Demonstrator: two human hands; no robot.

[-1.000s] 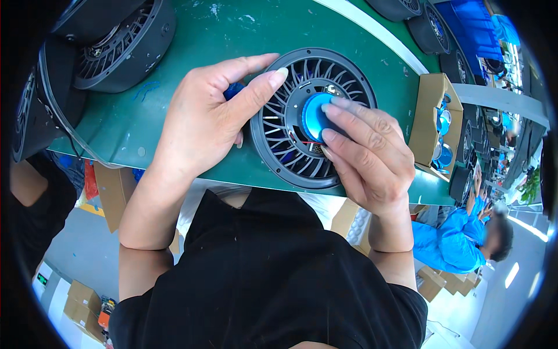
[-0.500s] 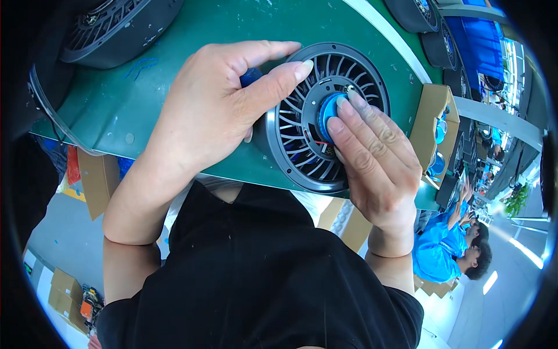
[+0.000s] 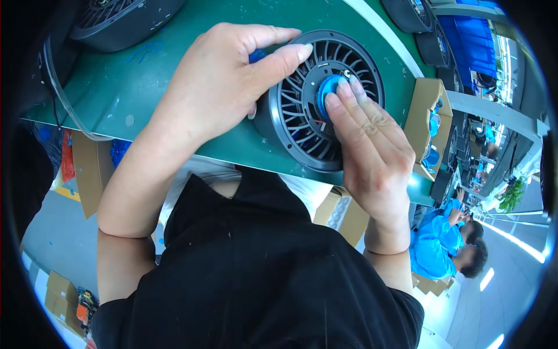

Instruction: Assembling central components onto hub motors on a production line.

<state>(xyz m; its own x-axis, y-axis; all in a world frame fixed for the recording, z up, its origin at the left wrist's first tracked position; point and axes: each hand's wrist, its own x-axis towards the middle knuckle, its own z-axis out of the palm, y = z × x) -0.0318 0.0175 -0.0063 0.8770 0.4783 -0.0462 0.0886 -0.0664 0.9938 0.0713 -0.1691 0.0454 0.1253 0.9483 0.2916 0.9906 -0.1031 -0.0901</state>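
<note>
A black round housing (image 3: 286, 139) with curved fins stands tilted on the green bench, its finned face turned to the right. My left hand (image 3: 224, 87) is closed round its left side, the thumb tip on the rim and the index finger along the top edge; the other fingers are mostly hidden behind the housing. At the hub sits a bright blue round cap (image 3: 325, 89). The fingers of my right hand (image 3: 375, 142) are held together and pressed on this cap, covering much of it; the thumb is hidden. A small red wire (image 3: 317, 123) shows below the cap.
Right of the housing stands an open cardboard box (image 3: 426, 99) with blue round parts. Another black housing (image 3: 125, 26) lies at the far left, near a clear tube (image 3: 58, 87). More black housings (image 3: 433, 46) line the far right. Two people in blue (image 3: 436, 247) sit beyond.
The whole view has shifted, so bench, housing and both hands sit a little higher in the picture. My right fingers stay on the blue cap; the left hand keeps its hold.
</note>
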